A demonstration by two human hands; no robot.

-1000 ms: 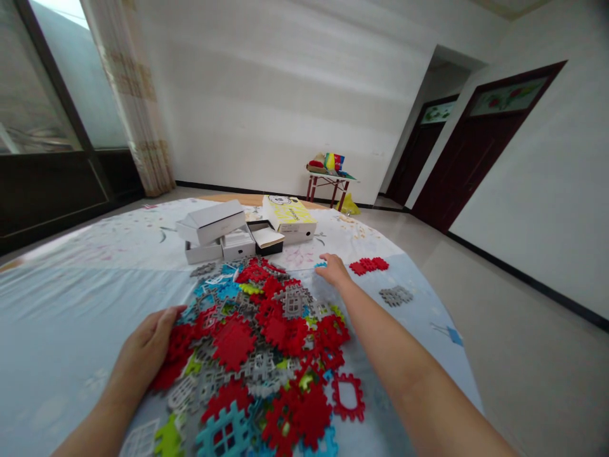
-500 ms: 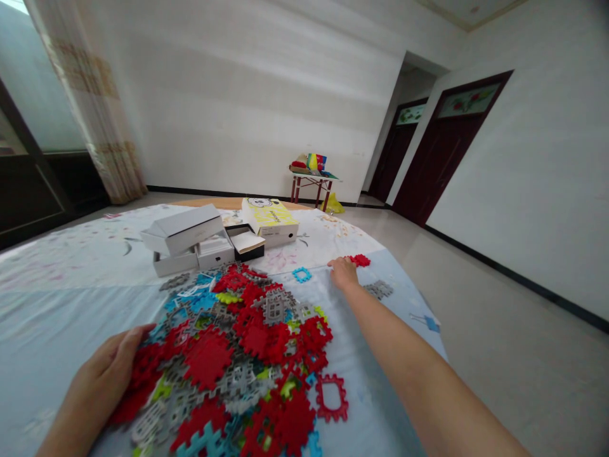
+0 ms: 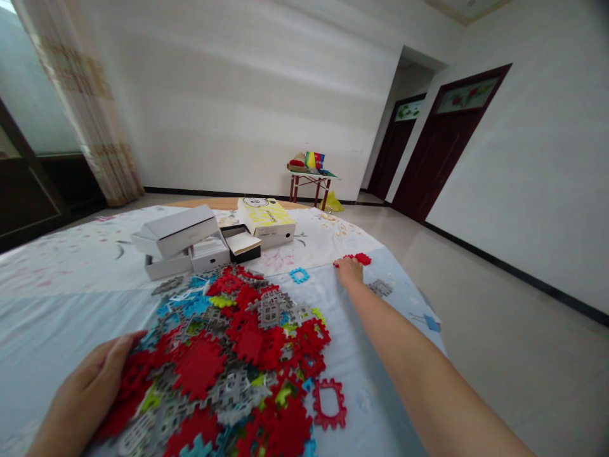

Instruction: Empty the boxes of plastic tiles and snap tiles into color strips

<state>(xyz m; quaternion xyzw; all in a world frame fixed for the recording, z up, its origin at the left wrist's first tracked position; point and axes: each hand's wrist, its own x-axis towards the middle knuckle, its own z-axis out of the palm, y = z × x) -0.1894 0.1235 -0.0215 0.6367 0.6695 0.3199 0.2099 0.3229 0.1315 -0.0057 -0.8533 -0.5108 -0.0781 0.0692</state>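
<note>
A broad heap of red, grey, blue and green toothed plastic pieces (image 3: 200,365) covers the near middle of the table. Against the heap's left edge rests my left hand (image 3: 88,387), fingers together beside red pieces; its fingertips are partly hidden, so a grip cannot be made out. My right hand (image 3: 351,273) reaches far forward, at red toothed pieces (image 3: 363,258) near the table's right side, with its fingers mostly hidden behind the hand. Grey pieces (image 3: 380,288) lie just right of that wrist. A blue frame piece (image 3: 299,275) and a red frame piece (image 3: 329,404) lie apart from the heap.
Behind the heap stand white boxes (image 3: 178,231), an open black box (image 3: 245,254) and a yellow-and-white box (image 3: 269,222). A blue clip-like item (image 3: 432,323) is at the right edge of the round table's cloth (image 3: 61,317). Farther back is a small table (image 3: 311,174).
My right hand has shifted slightly right, and red now shows at its fingertips' left side. My left hand has moved slightly left and down in view, as have the heap and boxes.
</note>
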